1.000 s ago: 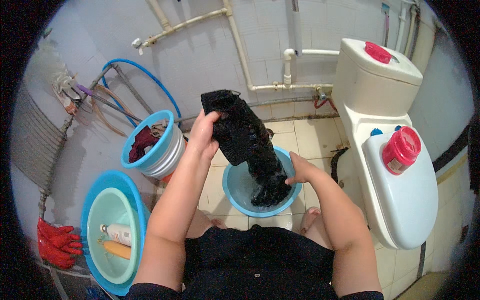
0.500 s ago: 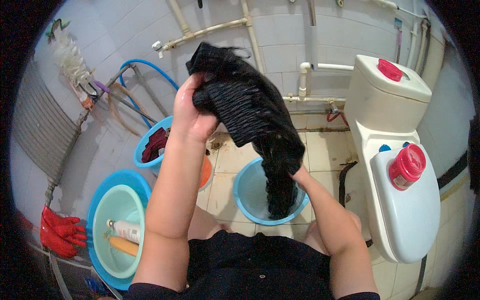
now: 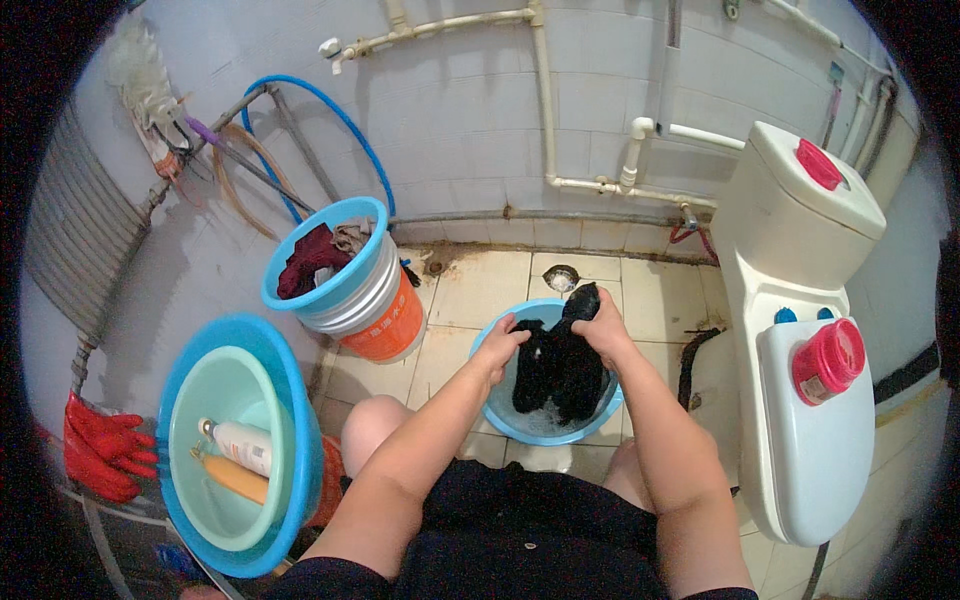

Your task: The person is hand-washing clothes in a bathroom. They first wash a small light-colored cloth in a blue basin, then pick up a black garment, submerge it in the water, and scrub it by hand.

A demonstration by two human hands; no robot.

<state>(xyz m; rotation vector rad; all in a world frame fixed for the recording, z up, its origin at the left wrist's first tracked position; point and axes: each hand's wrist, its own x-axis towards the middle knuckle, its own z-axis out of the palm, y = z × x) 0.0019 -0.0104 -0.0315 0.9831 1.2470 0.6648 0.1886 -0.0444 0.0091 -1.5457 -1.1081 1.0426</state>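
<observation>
Cloth of soft, black, wet-looking fabric (image 3: 572,375) is near the middle of my head view, the only view I have. It lies mostly inside the round light-blue plastic basin (image 3: 501,408), its lower part in the whitish, foamy water (image 3: 546,420). From my distant place I see the two hands apart: the bare left hand (image 3: 497,347) pinches the left upper edge, and the bare right hand (image 3: 603,333) is closed around the right upper part, its fingers partly hidden. How firm each grip is, I cannot tell. To do this step well, I would hold both grips at equal height and keep the fabric within the rim, so drops fall back into the basin and not onto the pale tiled floor (image 3: 450,345). Wet fabric is probably heavy, so I would take fuller folds, not only fingertips. The upper end stands near the far rim, toward the round metal floor drain (image 3: 561,276); I would fold it inward.
</observation>
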